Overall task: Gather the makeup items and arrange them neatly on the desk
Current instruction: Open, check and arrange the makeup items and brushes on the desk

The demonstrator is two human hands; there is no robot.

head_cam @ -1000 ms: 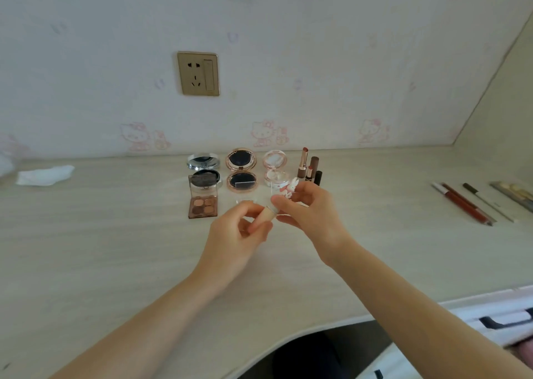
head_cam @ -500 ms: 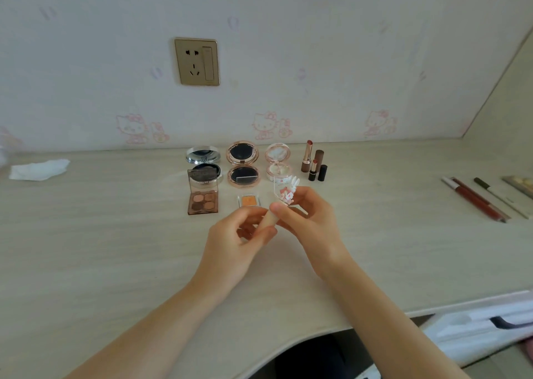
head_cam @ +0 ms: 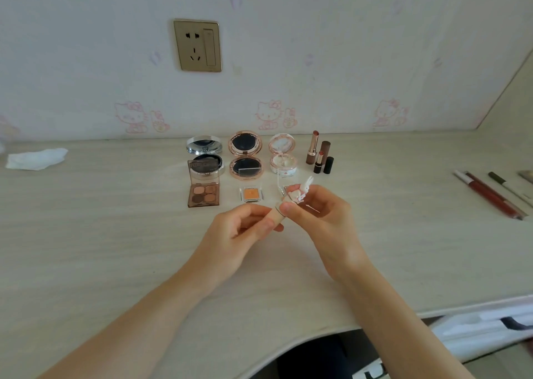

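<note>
Makeup items stand in rows at the back of the pale wood-grain bench (head_cam: pixel 101 249), below a gold wall socket (head_cam: pixel 198 45). From left: an open silver compact (head_cam: pixel 204 159), an open rose-gold compact (head_cam: pixel 245 156), an open pink compact (head_cam: pixel 282 155), then two uncapped lipsticks (head_cam: pixel 313 147) with their caps upright beside them. In front lie a four-pan eyeshadow palette (head_cam: pixel 203 187) with its lid raised and a small orange single-pan eyeshadow (head_cam: pixel 251 193). Above the bench, nearer the camera, both hands meet on a small beige tube (head_cam: pixel 278 219). The left hand (head_cam: pixel 235 234) pinches its lower end between thumb and forefinger; the right hand (head_cam: pixel 321 220) has its grip curled round the upper end, which carries a white rabbit charm (head_cam: pixel 302 192). Several makeup pencils (head_cam: pixel 490 195) lie at the right edge, a crumpled white tissue (head_cam: pixel 36 158) far left.
</note>
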